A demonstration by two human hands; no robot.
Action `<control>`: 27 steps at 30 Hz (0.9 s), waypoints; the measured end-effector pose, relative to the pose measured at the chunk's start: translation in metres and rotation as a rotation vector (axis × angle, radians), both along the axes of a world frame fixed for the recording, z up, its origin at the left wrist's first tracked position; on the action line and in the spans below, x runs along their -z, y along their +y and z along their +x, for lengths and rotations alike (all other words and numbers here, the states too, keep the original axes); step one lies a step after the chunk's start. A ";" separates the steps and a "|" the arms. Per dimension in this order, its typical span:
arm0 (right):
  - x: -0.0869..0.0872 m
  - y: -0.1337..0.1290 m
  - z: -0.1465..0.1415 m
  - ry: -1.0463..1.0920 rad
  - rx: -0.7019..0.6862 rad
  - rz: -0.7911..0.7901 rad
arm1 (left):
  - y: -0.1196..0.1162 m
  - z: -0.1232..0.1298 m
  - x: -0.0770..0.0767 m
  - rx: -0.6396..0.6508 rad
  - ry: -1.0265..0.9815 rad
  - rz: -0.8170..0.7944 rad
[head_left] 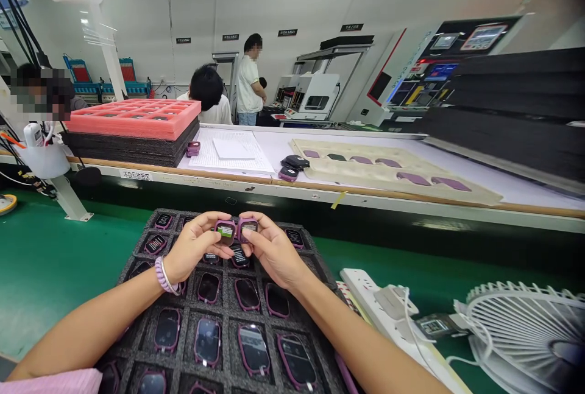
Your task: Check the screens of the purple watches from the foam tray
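Side by side over a black foam tray (228,312), two purple-framed smartwatches are held up. My left hand (194,245) is closed round the left smartwatch (225,233), whose screen shows a green band. Fingers and thumb of my right hand (274,248) pinch the right smartwatch (247,228), its screen partly covered by the thumb. The two watches touch or nearly touch at their near edges. Below them, several similar watches sit in the tray's square compartments, some with lit text, such as one watch (239,256) just under my fingers.
On the shelf are a pink foam tray (137,119) atop black foam, a few loose watches (292,165) and a beige tray (315,168) with purple pieces. A power strip (365,287) and white fan (525,327) stand right. Co-workers (249,80) are beyond.
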State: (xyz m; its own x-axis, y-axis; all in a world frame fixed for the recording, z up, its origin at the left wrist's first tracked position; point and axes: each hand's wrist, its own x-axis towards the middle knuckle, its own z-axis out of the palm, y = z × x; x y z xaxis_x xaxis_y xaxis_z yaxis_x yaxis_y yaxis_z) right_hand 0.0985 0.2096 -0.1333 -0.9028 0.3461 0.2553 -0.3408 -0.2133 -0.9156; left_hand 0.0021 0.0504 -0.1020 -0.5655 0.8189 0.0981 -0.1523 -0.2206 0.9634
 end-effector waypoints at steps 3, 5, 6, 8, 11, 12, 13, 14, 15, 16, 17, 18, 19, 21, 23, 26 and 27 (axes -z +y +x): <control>-0.001 -0.001 0.001 -0.001 -0.015 -0.002 | 0.000 0.000 0.000 -0.004 -0.002 0.003; -0.002 -0.001 0.002 -0.005 -0.031 -0.007 | 0.000 0.000 0.001 -0.012 -0.005 0.000; -0.002 -0.001 0.003 -0.007 -0.037 -0.006 | 0.000 0.000 0.001 -0.020 -0.006 -0.002; -0.003 -0.002 0.003 -0.007 -0.048 -0.002 | 0.000 -0.001 0.002 -0.033 -0.007 -0.003; -0.005 -0.002 0.004 -0.005 -0.069 -0.002 | 0.000 -0.002 0.002 -0.041 -0.009 0.005; -0.005 -0.002 0.005 -0.004 -0.076 -0.005 | 0.000 -0.002 0.002 -0.039 -0.008 0.009; -0.005 -0.001 0.005 -0.002 -0.082 -0.006 | 0.000 -0.002 0.001 -0.037 -0.007 0.012; -0.005 -0.001 0.005 0.001 -0.087 -0.006 | 0.000 -0.002 0.001 -0.035 -0.003 0.014; -0.005 -0.001 0.005 0.005 -0.091 -0.006 | 0.000 -0.002 0.001 -0.034 0.002 0.015; -0.005 0.000 0.005 0.008 -0.095 -0.007 | 0.000 -0.002 0.001 -0.034 0.009 0.014; -0.005 0.000 0.005 0.009 -0.099 -0.008 | 0.000 -0.002 0.002 -0.037 0.018 0.010; -0.004 0.000 0.005 0.008 -0.100 -0.009 | 0.000 -0.001 0.002 -0.043 0.029 0.005; -0.004 0.000 0.004 0.006 -0.100 -0.009 | 0.000 -0.001 0.002 -0.050 0.042 -0.001; -0.004 -0.001 0.004 0.003 -0.091 0.001 | 0.001 -0.002 0.003 -0.063 0.069 -0.010; -0.003 -0.001 0.004 0.000 -0.083 0.014 | 0.002 -0.002 0.004 -0.067 0.087 -0.009; -0.003 0.000 0.003 -0.004 -0.086 0.010 | 0.002 -0.003 0.004 -0.067 0.096 -0.003; -0.004 0.000 0.003 -0.004 -0.086 0.009 | 0.002 -0.003 0.004 -0.068 0.097 0.001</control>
State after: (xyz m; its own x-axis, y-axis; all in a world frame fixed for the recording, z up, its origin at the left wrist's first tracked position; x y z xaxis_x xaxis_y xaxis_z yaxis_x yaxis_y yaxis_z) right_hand 0.1020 0.2095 -0.1296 -0.9302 0.2648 0.2541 -0.3175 -0.2333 -0.9191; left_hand -0.0006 0.0525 -0.1064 -0.6073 0.7791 0.1555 -0.0433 -0.2279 0.9727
